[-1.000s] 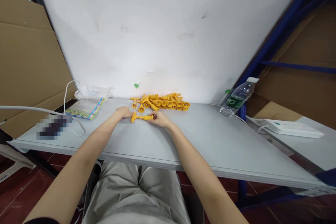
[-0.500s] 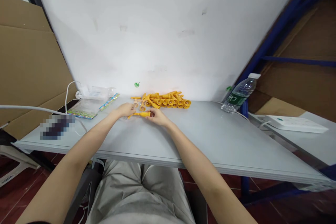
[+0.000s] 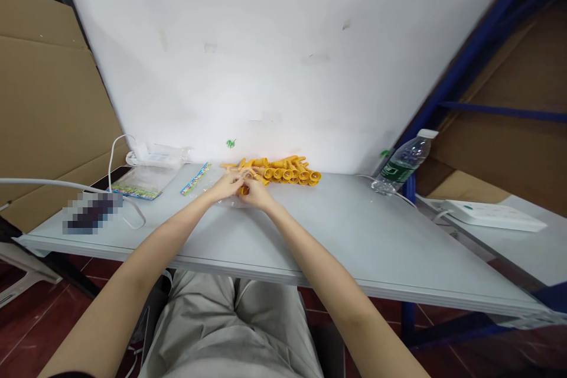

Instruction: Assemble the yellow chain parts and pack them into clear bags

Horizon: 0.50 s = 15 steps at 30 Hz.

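My left hand (image 3: 227, 185) and my right hand (image 3: 256, 194) meet at the middle of the grey table (image 3: 363, 236), fingers closed around a small yellow plastic toy piece (image 3: 244, 189) that is mostly hidden between them. A crumpled clear plastic bag (image 3: 230, 203) lies under my hands. Just behind them, against the white wall, lies a pile of several yellow toy pieces (image 3: 283, 170).
A stack of clear bags with colourful headers (image 3: 142, 182) and a loose colourful strip (image 3: 195, 178) lie at the left, beside a white power strip (image 3: 153, 157) and cables. A water bottle (image 3: 402, 163) stands at the right. Another power strip (image 3: 491, 215) lies on the neighbouring table. Cardboard leans at the left.
My hands have drawn together and moved slightly back towards the pile. The yellow piece that lay stretched between them is now nearly covered by my fingers. The colourful strip now lies apart from the bag stack.
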{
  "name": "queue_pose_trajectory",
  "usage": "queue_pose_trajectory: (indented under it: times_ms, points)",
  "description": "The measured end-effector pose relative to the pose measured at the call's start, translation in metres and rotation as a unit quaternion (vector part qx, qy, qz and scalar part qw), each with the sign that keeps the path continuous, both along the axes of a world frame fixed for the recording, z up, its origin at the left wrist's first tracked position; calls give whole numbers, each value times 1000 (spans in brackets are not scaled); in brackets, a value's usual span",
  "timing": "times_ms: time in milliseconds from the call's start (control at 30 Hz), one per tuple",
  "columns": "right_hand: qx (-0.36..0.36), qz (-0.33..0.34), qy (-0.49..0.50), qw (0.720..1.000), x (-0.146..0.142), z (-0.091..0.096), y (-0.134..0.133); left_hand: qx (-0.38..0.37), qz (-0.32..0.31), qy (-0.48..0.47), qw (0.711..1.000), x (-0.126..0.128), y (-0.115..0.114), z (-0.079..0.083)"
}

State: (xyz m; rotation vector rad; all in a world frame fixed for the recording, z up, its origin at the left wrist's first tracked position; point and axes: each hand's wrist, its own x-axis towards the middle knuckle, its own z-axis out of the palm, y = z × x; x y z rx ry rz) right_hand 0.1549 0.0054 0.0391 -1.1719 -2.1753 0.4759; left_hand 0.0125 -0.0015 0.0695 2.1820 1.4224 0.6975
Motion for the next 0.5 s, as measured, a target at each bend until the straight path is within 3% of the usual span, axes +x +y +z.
queue_pose_trajectory:
  times_ms: [67, 133, 233, 300, 500]
  points:
    - [-16, 7, -16, 1000, 2, -4, 0, -19, 28, -27, 999, -11, 2, -4]
    - [-41, 3, -15, 999, 5, -8, 0, 21, 98, -42, 994, -30, 6, -9]
    - [-83, -5, 21, 996, 9, -11, 1, 65, 296, -30, 952, -62, 13, -19]
    - [-107, -16, 45, 993, 8, -11, 2, 44, 371, -27, 927, -78, 16, -27]
    - [-107, -34, 73, 991, -1, -8, 5, -56, 367, -134, 919, -91, 18, -42]
